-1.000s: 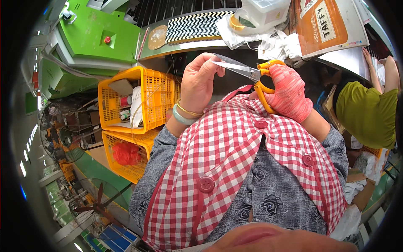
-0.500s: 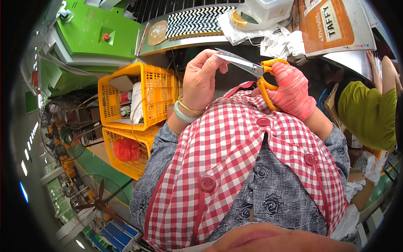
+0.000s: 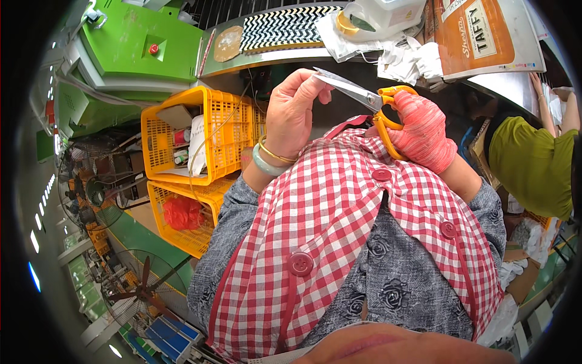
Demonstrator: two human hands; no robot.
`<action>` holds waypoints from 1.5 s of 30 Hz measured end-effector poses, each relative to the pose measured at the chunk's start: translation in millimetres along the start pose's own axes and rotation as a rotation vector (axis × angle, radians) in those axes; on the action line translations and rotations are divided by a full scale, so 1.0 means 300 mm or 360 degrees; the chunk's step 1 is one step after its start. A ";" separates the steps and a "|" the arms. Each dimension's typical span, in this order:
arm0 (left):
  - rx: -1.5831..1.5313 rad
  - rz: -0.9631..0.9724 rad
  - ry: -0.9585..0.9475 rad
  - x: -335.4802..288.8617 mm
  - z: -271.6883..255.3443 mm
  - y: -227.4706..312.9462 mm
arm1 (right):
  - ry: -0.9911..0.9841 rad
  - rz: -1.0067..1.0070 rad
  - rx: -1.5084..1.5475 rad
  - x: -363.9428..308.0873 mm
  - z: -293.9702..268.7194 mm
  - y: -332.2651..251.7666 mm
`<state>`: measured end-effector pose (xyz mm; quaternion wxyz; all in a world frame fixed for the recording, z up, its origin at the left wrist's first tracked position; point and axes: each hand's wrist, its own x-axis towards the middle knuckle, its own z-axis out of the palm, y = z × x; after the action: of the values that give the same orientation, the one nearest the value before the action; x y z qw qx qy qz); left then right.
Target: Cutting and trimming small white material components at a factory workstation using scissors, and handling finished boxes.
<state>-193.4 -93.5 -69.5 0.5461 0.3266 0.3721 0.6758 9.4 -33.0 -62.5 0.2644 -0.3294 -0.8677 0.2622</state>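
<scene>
Orange-handled scissors [image 3: 351, 88] are in my right hand [image 3: 422, 130], which wears a pinkish-red covering and has its fingers through and around the handle loops. The blades point left, slightly parted, and their tips reach my left hand [image 3: 292, 109]. Thumb and forefinger of that hand are pinched together right beside the tips. Whatever lies between them, if anything, is too small to make out. A yellow bangle [image 3: 276, 153] and a pale green bangle [image 3: 267, 164] circle my left wrist. Both hands are raised in front of my red checked apron [image 3: 339, 200].
Ahead is a worktable with a zigzag-patterned strip [image 3: 282, 30], a translucent jug [image 3: 388, 17], white gloves [image 3: 412, 60] and a printed brown sheet [image 3: 479, 33]. Yellow crates [image 3: 227, 136] and a green machine [image 3: 133, 51] stand left. A co-worker in a yellow-green garment [image 3: 530, 161] is at right.
My hands and the scissors have barely shifted. At the right, the co-worker's arms have moved a little, and something white now shows between them.
</scene>
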 end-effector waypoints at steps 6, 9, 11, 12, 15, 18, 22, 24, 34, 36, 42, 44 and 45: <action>-0.0016 0.0004 0.0001 0.003 0.004 0.001 | 0.0000 0.0024 0.0038 0.001 0.012 0.004; -0.0035 -0.0004 -0.0005 0.005 0.004 -0.003 | -0.0017 0.0035 0.0115 -0.003 0.009 0.010; -0.0052 -0.0020 -0.0003 0.012 0.004 -0.006 | -0.0028 0.0037 0.0086 0.000 0.011 0.017; -0.0069 -0.0037 -0.0001 0.015 0.004 -0.008 | -0.0038 0.0034 0.0055 0.002 0.011 0.020; -0.0092 -0.0050 -0.0008 0.015 0.001 -0.015 | -0.0145 0.0103 0.0071 0.005 -0.001 0.014; -0.0091 -0.0051 -0.0015 0.015 0.000 -0.017 | -0.0092 0.0073 0.0048 -0.003 0.010 0.025; -0.0085 -0.0079 0.0035 0.012 0.013 -0.012 | -0.0186 0.0121 0.0102 0.000 -0.009 0.011; -0.0088 -0.0084 0.0031 0.011 0.016 -0.014 | -0.0173 0.0126 0.0060 -0.008 -0.007 0.012; -0.0089 -0.0088 0.0020 0.013 0.029 -0.026 | -0.0270 0.0238 0.0078 -0.019 -0.034 -0.006; -0.0062 -0.0093 0.0033 0.014 0.032 -0.024 | -0.0265 0.0232 0.0066 -0.015 -0.039 -0.010; 0.0037 -0.0124 0.0090 0.022 0.038 -0.015 | -0.0289 0.0293 0.0104 -0.010 -0.036 -0.001; 0.0053 -0.0146 0.0106 0.022 0.038 -0.012 | -0.0252 0.0311 0.0159 -0.015 -0.031 0.010; 0.0068 -0.0143 0.0096 0.022 0.036 -0.012 | -0.0214 0.0328 0.0212 -0.016 -0.029 0.014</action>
<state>-183.8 -84.9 -66.8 0.5574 0.3006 0.4171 0.6519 19.8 -31.3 -60.3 0.1988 -0.3800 -0.8256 0.3665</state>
